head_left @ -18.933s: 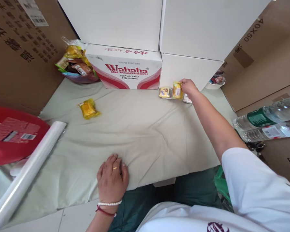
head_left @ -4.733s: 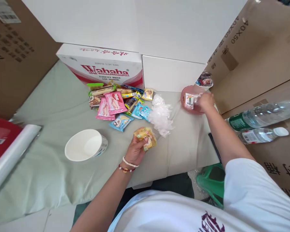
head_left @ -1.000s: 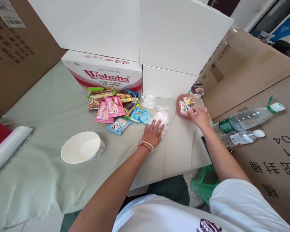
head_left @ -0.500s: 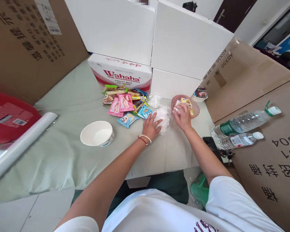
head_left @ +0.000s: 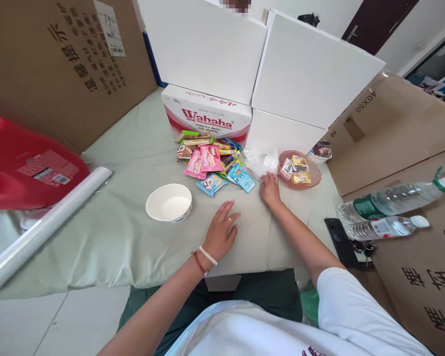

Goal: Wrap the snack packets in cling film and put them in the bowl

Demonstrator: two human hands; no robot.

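My left hand [head_left: 223, 227] hovers low over or rests on the cloth at the middle, fingers apart and nothing in it. Beyond it lies a heap of wrapped snacks, with pink packets [head_left: 211, 158], a pale blue packet [head_left: 211, 184] and a bright blue packet [head_left: 242, 178] at the front. My right hand [head_left: 270, 190] is at the near edge of some crumpled clear plastic wrap [head_left: 258, 161], its fingers curled onto it. Just right of that hand stands a pink see-through bowl [head_left: 313, 184] holding a few small packets. A white paper bowl [head_left: 168, 210] is left of my left hand.
Behind the snacks stand a Wahaha carton [head_left: 207, 114] and white boxes [head_left: 203, 44]. Two water bottles [head_left: 393, 200], a phone [head_left: 340, 242] and keys are at the right. On the left are a red container [head_left: 33, 163] and a plastic film roll [head_left: 48, 230]. Cardboard [head_left: 356, 133] flanks the table.
My left hand has left the plastic wrap and drawn back toward me. My right hand has come out of the pink bowl to the wrap, which now lies farther back. The view has shifted left.
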